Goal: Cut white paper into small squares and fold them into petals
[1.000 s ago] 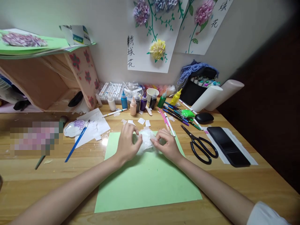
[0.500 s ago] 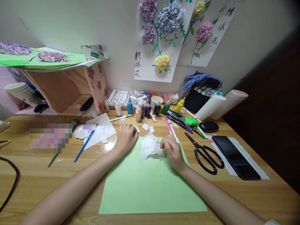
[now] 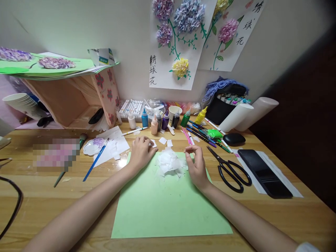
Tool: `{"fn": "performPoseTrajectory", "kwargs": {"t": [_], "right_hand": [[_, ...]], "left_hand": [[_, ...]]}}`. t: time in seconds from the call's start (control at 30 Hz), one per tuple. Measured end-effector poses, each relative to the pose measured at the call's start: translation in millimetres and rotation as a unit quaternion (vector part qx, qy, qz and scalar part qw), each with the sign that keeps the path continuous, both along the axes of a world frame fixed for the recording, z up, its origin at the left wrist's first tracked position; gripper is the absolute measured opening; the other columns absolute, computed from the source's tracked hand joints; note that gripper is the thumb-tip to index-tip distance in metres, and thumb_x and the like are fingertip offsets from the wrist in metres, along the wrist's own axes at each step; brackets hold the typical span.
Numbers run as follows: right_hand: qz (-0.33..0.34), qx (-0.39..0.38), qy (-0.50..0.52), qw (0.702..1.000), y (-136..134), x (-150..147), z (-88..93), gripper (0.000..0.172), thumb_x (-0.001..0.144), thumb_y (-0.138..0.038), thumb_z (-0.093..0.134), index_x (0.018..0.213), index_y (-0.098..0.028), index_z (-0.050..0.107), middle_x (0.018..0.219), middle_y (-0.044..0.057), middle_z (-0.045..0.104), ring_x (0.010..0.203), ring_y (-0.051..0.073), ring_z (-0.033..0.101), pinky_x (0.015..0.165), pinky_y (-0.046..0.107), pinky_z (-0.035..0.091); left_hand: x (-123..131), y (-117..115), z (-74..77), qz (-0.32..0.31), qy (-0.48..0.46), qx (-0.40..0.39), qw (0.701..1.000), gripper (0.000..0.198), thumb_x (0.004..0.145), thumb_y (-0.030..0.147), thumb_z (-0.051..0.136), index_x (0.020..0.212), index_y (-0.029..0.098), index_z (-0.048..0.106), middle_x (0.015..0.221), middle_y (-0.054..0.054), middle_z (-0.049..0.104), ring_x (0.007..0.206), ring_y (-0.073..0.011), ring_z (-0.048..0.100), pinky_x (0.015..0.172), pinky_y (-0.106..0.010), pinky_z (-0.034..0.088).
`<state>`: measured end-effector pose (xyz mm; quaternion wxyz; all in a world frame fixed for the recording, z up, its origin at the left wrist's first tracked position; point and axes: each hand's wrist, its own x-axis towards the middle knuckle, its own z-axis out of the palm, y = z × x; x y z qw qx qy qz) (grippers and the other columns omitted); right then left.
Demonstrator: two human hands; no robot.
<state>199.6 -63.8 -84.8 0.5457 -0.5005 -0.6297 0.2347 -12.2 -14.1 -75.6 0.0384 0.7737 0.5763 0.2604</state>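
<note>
A heap of white tissue pieces (image 3: pixel 169 162) lies on the upper part of a green sheet (image 3: pixel 170 210). Just left of it my left hand (image 3: pixel 142 152) rests near the sheet's top edge, fingers bent and a little apart, near small white paper squares (image 3: pixel 162 140). On the heap's right side is my right hand (image 3: pixel 195 166), raised slightly, with thumb and index finger curved towards each other and a gap between the tips. I see nothing held in either hand.
Black scissors (image 3: pixel 228 168) and a phone (image 3: pixel 265 173) lie on the right. Paint bottles (image 3: pixel 165 120) and pens (image 3: pixel 201 134) stand or lie behind the sheet. On the left are a blue brush (image 3: pixel 96 159), a palette (image 3: pixel 91 147) and a pink box (image 3: pixel 105 94).
My right hand has moved slightly away from the heap, and its thumb and index finger have parted. My left thumb has stretched a little to the right.
</note>
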Motion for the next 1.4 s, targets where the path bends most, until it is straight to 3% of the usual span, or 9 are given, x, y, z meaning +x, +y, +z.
{"fn": "performPoseTrajectory", "kwargs": {"t": [0.13, 0.43, 0.6, 0.7, 0.83, 0.93, 1.03, 1.17, 1.4], "right_hand": [[-0.001, -0.006, 0.005, 1.000, 0, 0, 1.0, 0.011, 0.090, -0.028, 0.041, 0.098, -0.022, 0.045, 0.093, 0.005, 0.049, 0.091, 0.020, 0.048, 0.083, 0.037, 0.039], [-0.005, -0.017, 0.011, 1.000, 1, 0, 1.5, 0.011, 0.089, -0.028, 0.042, 0.096, -0.021, 0.047, 0.091, 0.005, 0.051, 0.089, 0.020, 0.049, 0.081, 0.037, 0.041], [-0.010, -0.027, 0.010, 1.000, 2, 0, 0.8, 0.010, 0.088, -0.028, 0.043, 0.095, -0.022, 0.047, 0.090, 0.005, 0.052, 0.089, 0.020, 0.050, 0.079, 0.037, 0.041], [-0.009, -0.030, 0.013, 0.999, 1, -1, 0.4, 0.009, 0.088, -0.028, 0.043, 0.094, -0.022, 0.047, 0.090, 0.005, 0.051, 0.090, 0.021, 0.049, 0.079, 0.036, 0.041], [0.003, -0.043, 0.011, 0.999, 2, -2, -0.5, 0.008, 0.088, -0.028, 0.044, 0.094, -0.023, 0.046, 0.090, 0.005, 0.052, 0.088, 0.021, 0.050, 0.076, 0.036, 0.042], [0.001, -0.045, 0.015, 0.999, 4, -1, -0.5, 0.007, 0.088, -0.027, 0.044, 0.093, -0.023, 0.047, 0.089, 0.004, 0.052, 0.086, 0.021, 0.051, 0.076, 0.036, 0.042], [0.006, -0.044, 0.017, 0.999, 4, 0, -0.2, 0.006, 0.088, -0.026, 0.043, 0.091, -0.023, 0.047, 0.087, 0.004, 0.052, 0.083, 0.020, 0.051, 0.075, 0.036, 0.042], [0.017, -0.044, 0.019, 0.999, 4, 0, 0.0, 0.006, 0.086, -0.026, 0.044, 0.090, -0.022, 0.047, 0.085, 0.003, 0.052, 0.083, 0.020, 0.051, 0.074, 0.034, 0.041], [0.011, -0.040, 0.024, 0.999, 6, 2, 0.2, 0.006, 0.084, -0.024, 0.045, 0.087, -0.020, 0.049, 0.083, 0.002, 0.052, 0.080, 0.018, 0.050, 0.071, 0.030, 0.038]], "left_hand": [[-1, 1, 0.5, -0.020, -0.030, -0.004, 0.999, 0.015, 0.085, 0.031, 0.052, 0.080, 0.019, 0.059, 0.094, -0.005, 0.060, 0.093, -0.0234, 0.048, 0.079, -0.037, 0.036], [-6, 4, 4.0, -0.025, -0.317, -0.070, 0.946, 0.018, 0.089, 0.034, 0.044, 0.086, 0.018, 0.049, 0.081, -0.002, 0.059, 0.075, -0.0142, 0.055, 0.069, -0.027, 0.043], [-10, 0, 2.2, -0.026, -0.346, -0.057, 0.936, 0.019, 0.087, 0.034, 0.047, 0.091, 0.017, 0.054, 0.088, -0.004, 0.063, 0.080, -0.0149, 0.059, 0.071, -0.028, 0.045], [-17, -1, 25.5, -0.039, -0.272, 0.054, 0.960, 0.016, 0.087, 0.030, 0.047, 0.094, 0.018, 0.056, 0.090, -0.005, 0.063, 0.077, -0.0140, 0.055, 0.070, -0.027, 0.043], [-18, 30, 84.3, 0.021, -0.221, 0.229, 0.948, 0.013, 0.086, 0.029, 0.049, 0.091, 0.019, 0.056, 0.085, -0.004, 0.062, 0.073, -0.0139, 0.053, 0.070, -0.027, 0.042], [-7, 77, 120.5, 0.042, -0.176, 0.211, 0.961, 0.016, 0.087, 0.027, 0.046, 0.098, 0.019, 0.054, 0.092, -0.006, 0.064, 0.082, -0.0155, 0.058, 0.076, -0.028, 0.043], [5, 120, 133.3, 0.083, -0.093, 0.115, 0.985, 0.022, 0.083, 0.013, 0.046, 0.103, 0.015, 0.054, 0.091, -0.009, 0.065, 0.086, -0.0217, 0.060, 0.074, -0.031, 0.044], [9, 129, 129.1, 0.109, -0.073, 0.106, 0.986, 0.029, 0.076, 0.003, 0.045, 0.102, 0.010, 0.056, 0.108, -0.019, 0.056, 0.093, -0.0279, 0.058, 0.076, -0.036, 0.043], [-9, 37, 74.7, 0.042, 0.009, 0.130, 0.991, 0.020, 0.086, 0.019, 0.039, 0.097, 0.016, 0.055, 0.098, -0.010, 0.052, 0.091, -0.0216, 0.054, 0.077, -0.032, 0.044]]}}
